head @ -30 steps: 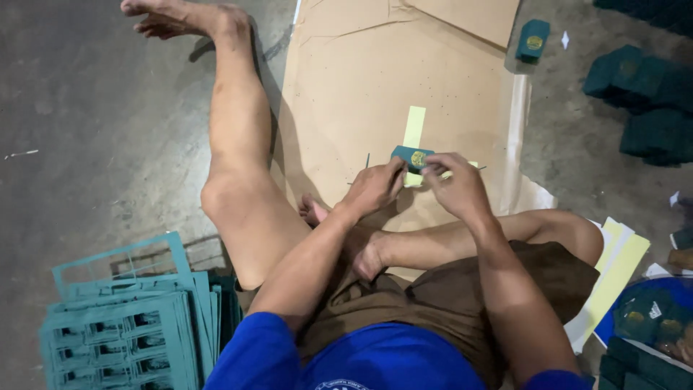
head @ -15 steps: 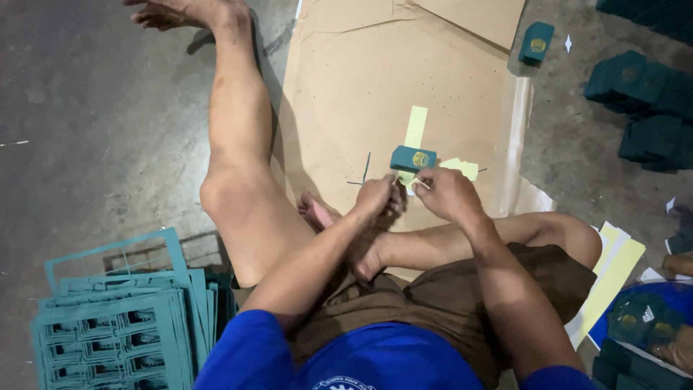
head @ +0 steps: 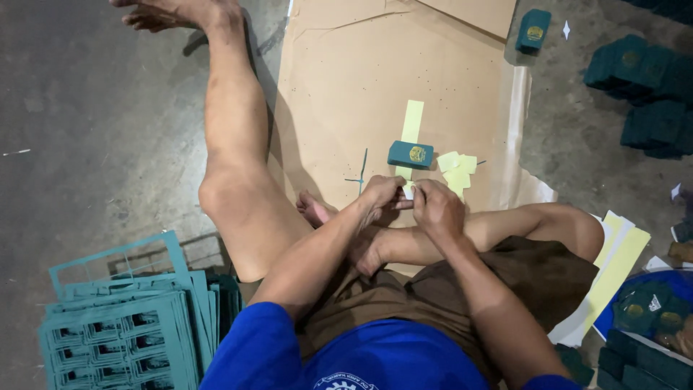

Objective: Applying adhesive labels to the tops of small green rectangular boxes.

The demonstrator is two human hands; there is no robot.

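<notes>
While the left hand [head: 381, 196] and right hand [head: 435, 209] pinch a pale paper scrap [head: 409, 191], a teal box [head: 410, 154] lies just beyond. Yellow slips [head: 457, 167] sit beside it on brown cardboard [head: 346, 94].

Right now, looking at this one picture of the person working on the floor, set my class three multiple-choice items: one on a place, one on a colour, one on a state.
1. Where does the small teal box lie?
A. on the brown cardboard sheet, just beyond the hands
B. on the stack of frames
C. on the person's lap

2. What colour is the strip of paper beyond that box?
A. red
B. pale yellow
C. black

3. How are the left hand and right hand placed?
A. far apart, flat on the floor
B. both raised above the head
C. close together, fingertips pinching a small pale piece between them

Answers: 1 A, the box sits on the cardboard just beyond the fingers. 2 B, the strip is light yellow against the brown. 3 C, the fingertips meet over the small piece in front of the folded leg.
</notes>
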